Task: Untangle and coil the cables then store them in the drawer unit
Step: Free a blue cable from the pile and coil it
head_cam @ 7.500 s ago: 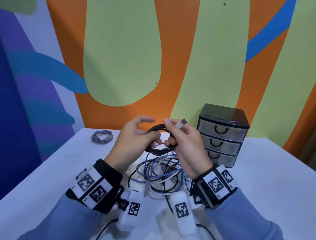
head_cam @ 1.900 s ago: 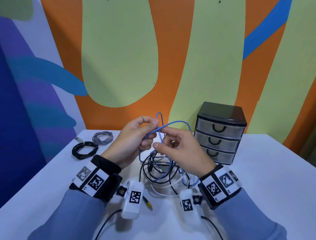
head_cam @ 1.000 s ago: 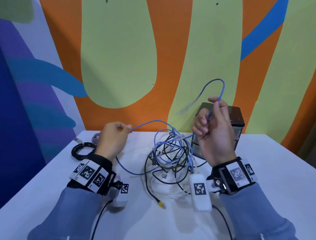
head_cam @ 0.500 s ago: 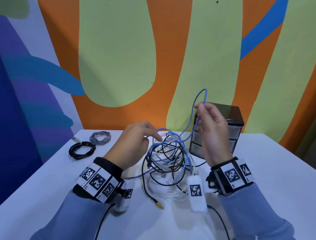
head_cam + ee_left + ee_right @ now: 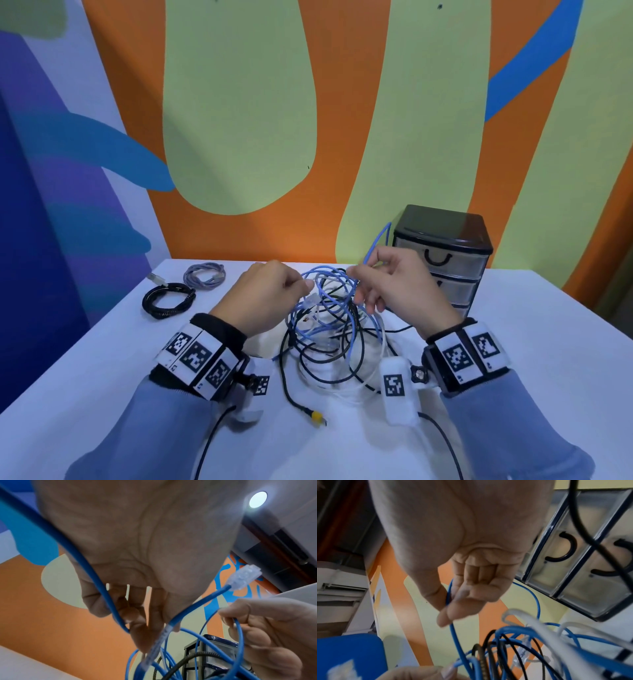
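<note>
Both hands raised over a tangle of blue, black and white cables [image 5: 329, 329] on the white worktop [image 5: 513, 377], just in front of the drawer unit [image 5: 445, 253]. Right hand [image 5: 397, 284], grip narrow: thumb and forefinger pinching the blue cable [image 5: 376, 240], one loop rising above the fingers beside the drawer unit's top drawer. Left hand [image 5: 270, 291], grip narrow too: fingertips pinching a strand of the same blue cable near its clear plug [image 5: 245, 577]. Well to the left of the drawer unit, a coiled black cable [image 5: 168, 299] and a coiled grey cable [image 5: 204, 275] lying side by side. All three drawers shut.
</note>
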A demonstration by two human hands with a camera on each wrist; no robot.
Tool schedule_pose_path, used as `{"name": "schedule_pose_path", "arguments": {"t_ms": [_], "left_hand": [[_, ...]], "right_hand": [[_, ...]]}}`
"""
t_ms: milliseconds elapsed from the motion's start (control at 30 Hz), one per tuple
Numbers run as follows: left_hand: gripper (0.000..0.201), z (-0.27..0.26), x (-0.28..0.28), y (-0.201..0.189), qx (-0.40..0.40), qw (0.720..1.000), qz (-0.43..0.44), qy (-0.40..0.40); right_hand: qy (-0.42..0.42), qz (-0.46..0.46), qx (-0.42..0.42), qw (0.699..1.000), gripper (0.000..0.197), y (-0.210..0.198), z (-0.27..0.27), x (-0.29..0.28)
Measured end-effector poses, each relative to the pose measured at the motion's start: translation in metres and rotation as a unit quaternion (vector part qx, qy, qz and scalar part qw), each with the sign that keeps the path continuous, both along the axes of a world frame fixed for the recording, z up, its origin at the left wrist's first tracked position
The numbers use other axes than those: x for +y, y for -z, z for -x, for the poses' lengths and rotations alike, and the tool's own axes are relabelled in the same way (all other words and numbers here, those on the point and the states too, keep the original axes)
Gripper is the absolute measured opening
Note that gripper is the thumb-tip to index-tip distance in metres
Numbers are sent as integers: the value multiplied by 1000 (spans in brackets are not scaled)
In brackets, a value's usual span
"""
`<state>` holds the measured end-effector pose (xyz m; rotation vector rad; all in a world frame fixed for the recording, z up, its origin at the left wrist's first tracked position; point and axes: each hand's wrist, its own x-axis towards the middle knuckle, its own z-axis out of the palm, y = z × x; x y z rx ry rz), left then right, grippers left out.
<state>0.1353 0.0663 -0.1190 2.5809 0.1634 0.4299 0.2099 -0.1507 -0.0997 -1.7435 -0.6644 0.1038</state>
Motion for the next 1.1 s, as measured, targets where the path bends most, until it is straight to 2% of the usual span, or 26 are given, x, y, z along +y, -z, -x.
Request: {"name": "schedule_pose_path", "arguments": {"t_ms": [100, 200, 300, 433, 600, 767, 833, 900, 967, 1033, 1100], "left_hand": [[55, -1, 1, 3, 28, 1000, 1, 4], [58, -1, 0, 5, 39, 999, 10, 12], [55, -6, -2, 7, 60, 998, 29, 4], [62, -14, -8, 12, 77, 993, 93, 4], [36, -19, -8, 15, 50, 982, 183, -24], [31, -17, -6, 15, 14, 988, 145, -42], [29, -18, -1, 17, 17, 991, 132, -31], [24, -16, 2, 15, 13, 989, 146, -14], [20, -15, 4, 13, 6, 988, 153, -3], [20, -13, 4, 12, -19, 991, 129, 7], [21, -11, 3, 10, -51, 994, 99, 21]], "right_hand": [[-29, 70, 28, 997, 20, 1, 1, -2], [-98, 147, 40, 984, 21, 3, 3, -6], [-164, 178, 29, 970, 24, 4, 8, -8], [-202, 179, 38, 962, 17, 7, 15, -1], [-212, 166, 50, 962, 24, 2, 17, -3], [-107, 148, 46, 982, 68, -13, 2, -30], [-48, 104, 48, 992, 73, -19, -4, -40], [57, 37, 16, 998, 72, -22, -9, -47], [139, -33, -30, 989, 70, -23, -13, -49], [135, -101, -50, 984, 60, -22, -14, -46], [109, -122, -66, 984, 36, -17, -17, -37]]}}
